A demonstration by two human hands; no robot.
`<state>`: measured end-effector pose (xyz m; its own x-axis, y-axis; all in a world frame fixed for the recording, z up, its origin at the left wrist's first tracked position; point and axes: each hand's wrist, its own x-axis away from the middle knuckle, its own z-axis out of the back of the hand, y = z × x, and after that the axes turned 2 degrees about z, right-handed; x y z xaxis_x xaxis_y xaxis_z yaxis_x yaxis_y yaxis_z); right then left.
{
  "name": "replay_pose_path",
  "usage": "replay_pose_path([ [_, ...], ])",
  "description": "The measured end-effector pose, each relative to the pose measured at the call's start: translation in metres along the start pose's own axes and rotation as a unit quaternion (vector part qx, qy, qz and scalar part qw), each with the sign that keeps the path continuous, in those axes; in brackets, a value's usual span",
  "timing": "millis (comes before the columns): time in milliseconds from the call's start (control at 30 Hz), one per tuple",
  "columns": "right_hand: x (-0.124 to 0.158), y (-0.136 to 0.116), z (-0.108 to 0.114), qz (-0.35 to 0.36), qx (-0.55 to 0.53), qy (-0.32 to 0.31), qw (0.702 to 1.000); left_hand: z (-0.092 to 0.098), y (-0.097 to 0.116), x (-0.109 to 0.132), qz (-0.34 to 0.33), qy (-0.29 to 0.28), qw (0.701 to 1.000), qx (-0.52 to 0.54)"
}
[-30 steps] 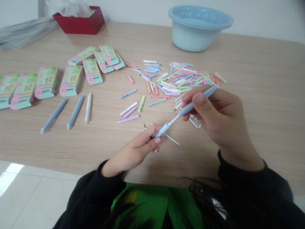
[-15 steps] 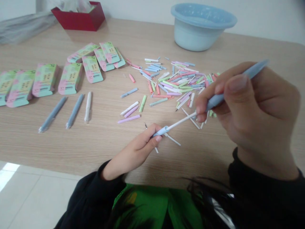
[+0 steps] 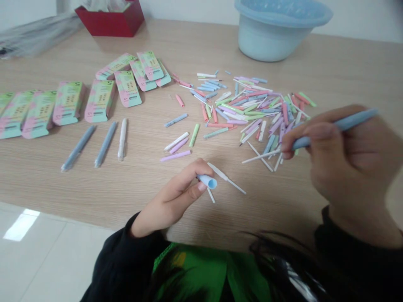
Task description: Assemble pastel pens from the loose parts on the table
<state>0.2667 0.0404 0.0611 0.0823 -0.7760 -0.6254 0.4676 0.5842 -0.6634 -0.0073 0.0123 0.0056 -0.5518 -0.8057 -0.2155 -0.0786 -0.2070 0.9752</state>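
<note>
The left hand [image 3: 176, 199] pinches a light-blue barrel [image 3: 205, 180], open mouth bared beyond the grip. Well apart, the right hand [image 3: 346, 155] pinches a blue pen section [image 3: 355, 121], a white refill [image 3: 261, 157] jutting past that grip; a slack hold could drop them among the loose parts [image 3: 237, 122] nearby.

The left hand [image 3: 179, 193] curls in a pinch below the frame's centre, the right hand [image 3: 344, 159] likewise pinched at middle right.
</note>
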Motion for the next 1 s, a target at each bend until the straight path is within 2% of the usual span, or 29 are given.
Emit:
replay_pose_path([
  [67,0.007,0.005,-0.007,0.019,0.037,-0.024,0.999,0.0,-0.001,0.0,-0.003,-0.006,1.0,0.017],
  [167,0.017,0.015,-0.01,0.005,0.069,-0.083,0.994,-0.001,0.0,0.0,-0.004,-0.011,1.0,0.023],
  [333,0.025,0.021,-0.015,0.033,0.112,-0.123,0.985,-0.003,0.002,-0.001,0.013,0.002,0.999,0.029],
  [533,0.025,0.021,-0.025,0.065,0.073,-0.133,0.986,-0.004,0.002,0.004,0.108,0.057,0.992,0.037],
  [667,0.022,0.021,-0.021,0.014,0.049,-0.129,0.99,-0.008,0.002,-0.002,0.088,0.095,0.991,0.024],
  [733,0.018,0.017,-0.019,-0.018,0.012,-0.125,0.992,-0.014,0.003,-0.009,0.086,0.134,0.987,-0.021],
  [833,0.012,0.006,-0.022,-0.074,-0.109,-0.085,0.988,-0.021,0.002,-0.02,0.122,0.169,0.973,-0.097],
  [900,0.008,0.0,-0.027,-0.105,-0.203,-0.038,0.973,-0.025,0.0,-0.025,0.14,0.159,0.97,-0.118],
  [1000,0.004,-0.006,-0.036,-0.136,-0.308,0.001,0.942,-0.029,-0.003,-0.026,0.137,0.108,0.977,-0.123],
])
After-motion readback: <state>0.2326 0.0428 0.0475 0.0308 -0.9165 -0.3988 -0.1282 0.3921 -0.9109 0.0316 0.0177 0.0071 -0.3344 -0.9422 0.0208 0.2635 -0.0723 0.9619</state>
